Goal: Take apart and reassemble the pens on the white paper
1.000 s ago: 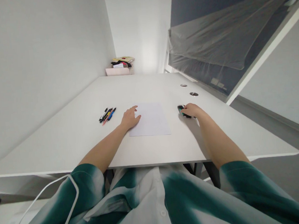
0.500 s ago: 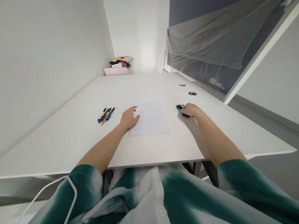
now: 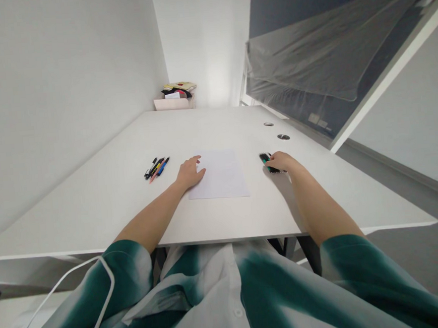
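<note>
My left hand (image 3: 190, 172) lies open at the left edge of a white sheet of paper (image 3: 223, 176), thumb and fingers spread. To the right of the sheet, my right hand (image 3: 282, 161) is closed over a small black oblong object (image 3: 264, 158) with a green patch and a pale rim. My fingers cover part of it, so its kind is unclear. It rests on or just above the table. Left of my left hand, several pens (image 3: 156, 169) in black, yellow, pink and blue lie in a loose bunch.
The white table (image 3: 208, 129) reaches to a pale box (image 3: 172, 104) piled with things at the far end. Two round metal-rimmed table fittings (image 3: 283, 137) sit near the right edge. A dark panel (image 3: 308, 46) under plastic film leans on the right. A white cable (image 3: 106, 274) crosses my left sleeve.
Everything has shifted very slightly to the right in view. Both hands, the paper and the pens keep their places relative to each other.
</note>
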A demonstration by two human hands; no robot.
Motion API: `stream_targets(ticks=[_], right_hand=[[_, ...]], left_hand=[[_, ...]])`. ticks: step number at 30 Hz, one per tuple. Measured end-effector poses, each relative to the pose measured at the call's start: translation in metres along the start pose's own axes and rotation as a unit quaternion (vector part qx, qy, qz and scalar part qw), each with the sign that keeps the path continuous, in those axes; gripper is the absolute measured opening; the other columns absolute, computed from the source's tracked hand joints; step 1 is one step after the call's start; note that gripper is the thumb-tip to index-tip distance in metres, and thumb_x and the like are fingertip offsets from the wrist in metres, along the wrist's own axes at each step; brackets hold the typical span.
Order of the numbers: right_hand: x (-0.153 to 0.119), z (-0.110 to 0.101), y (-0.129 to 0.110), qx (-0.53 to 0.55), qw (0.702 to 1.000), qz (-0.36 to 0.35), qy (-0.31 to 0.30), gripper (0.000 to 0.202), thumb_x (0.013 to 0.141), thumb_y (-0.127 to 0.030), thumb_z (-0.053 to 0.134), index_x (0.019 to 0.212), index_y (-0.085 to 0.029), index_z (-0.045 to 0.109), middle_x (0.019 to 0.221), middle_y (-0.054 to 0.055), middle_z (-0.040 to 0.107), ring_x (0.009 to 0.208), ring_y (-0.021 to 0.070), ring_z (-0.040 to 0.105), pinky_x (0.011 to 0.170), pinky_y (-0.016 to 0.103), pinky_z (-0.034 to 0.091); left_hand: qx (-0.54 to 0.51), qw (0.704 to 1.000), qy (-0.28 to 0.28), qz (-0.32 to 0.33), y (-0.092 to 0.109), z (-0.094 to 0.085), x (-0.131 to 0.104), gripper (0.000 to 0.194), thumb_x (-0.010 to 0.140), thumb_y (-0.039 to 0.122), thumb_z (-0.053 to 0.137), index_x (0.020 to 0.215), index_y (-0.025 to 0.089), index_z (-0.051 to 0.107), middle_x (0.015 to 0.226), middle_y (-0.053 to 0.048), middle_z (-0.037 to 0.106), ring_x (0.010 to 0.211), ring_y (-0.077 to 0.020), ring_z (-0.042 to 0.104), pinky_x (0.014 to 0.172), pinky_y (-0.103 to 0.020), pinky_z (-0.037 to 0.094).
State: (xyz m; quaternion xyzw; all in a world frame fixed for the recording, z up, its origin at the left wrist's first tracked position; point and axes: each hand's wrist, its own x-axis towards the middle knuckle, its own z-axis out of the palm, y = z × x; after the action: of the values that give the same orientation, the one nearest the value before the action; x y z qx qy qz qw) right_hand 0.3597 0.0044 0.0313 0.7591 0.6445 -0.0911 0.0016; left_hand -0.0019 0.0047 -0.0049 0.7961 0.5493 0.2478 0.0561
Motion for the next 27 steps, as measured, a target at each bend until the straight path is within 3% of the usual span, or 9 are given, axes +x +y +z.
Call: stream_targets(ticks=[10, 18, 23, 27], right_hand=[[0.001, 0.0, 0.0, 0.003, 1.0, -0.005, 0.017, 0.021, 0.076, -0.029, 0.059, 0.084, -0.016, 0.074, 0.078, 0.01, 0.071, 0.071, 0.0201, 0.063, 0.058, 0.026, 0.043], [-0.003, -0.003, -0.002, 0.018, 1.0, 0.005, 0.018, 0.024, 0.079, -0.031, 0.057, 0.089, -0.015, 0.073, 0.089, 0.012, 0.072, 0.077, 0.0218, 0.065, 0.06, 0.027, 0.043], [-0.011, 0.0, -0.019, 0.037, 0.991, 0.023, 0.123, 0.029, 0.083, -0.034, 0.05, 0.095, -0.019, 0.071, 0.098, 0.011, 0.072, 0.09, 0.0232, 0.064, 0.069, 0.028, 0.044], [-0.021, 0.008, -0.044, 0.064, 0.981, -0.043, 0.177, 0.032, 0.088, -0.034, 0.045, 0.104, -0.018, 0.068, 0.103, 0.012, 0.07, 0.094, 0.0236, 0.062, 0.075, 0.03, 0.044]], left_hand=[[0.007, 1.0, -0.004, 0.004, 0.0, -0.001, 0.0, 0.052, 0.083, 0.033, 0.056, 0.133, 0.019, 0.049, 0.12, -0.01, 0.065, 0.11, -0.0268, 0.059, 0.101, -0.043, 0.043], [0.006, 1.0, -0.006, 0.002, 0.001, -0.001, 0.0, 0.052, 0.083, 0.033, 0.056, 0.132, 0.017, 0.049, 0.121, -0.011, 0.065, 0.112, -0.0277, 0.058, 0.102, -0.045, 0.043], [0.008, 1.0, 0.004, -0.002, 0.0, -0.001, 0.0, 0.05, 0.083, 0.032, 0.056, 0.131, 0.018, 0.051, 0.12, -0.01, 0.065, 0.113, -0.0275, 0.058, 0.102, -0.044, 0.043], [0.014, 1.0, 0.013, -0.002, -0.003, 0.0, 0.0, 0.046, 0.084, 0.035, 0.055, 0.128, 0.02, 0.055, 0.12, -0.01, 0.065, 0.113, -0.0273, 0.058, 0.101, -0.044, 0.043]])
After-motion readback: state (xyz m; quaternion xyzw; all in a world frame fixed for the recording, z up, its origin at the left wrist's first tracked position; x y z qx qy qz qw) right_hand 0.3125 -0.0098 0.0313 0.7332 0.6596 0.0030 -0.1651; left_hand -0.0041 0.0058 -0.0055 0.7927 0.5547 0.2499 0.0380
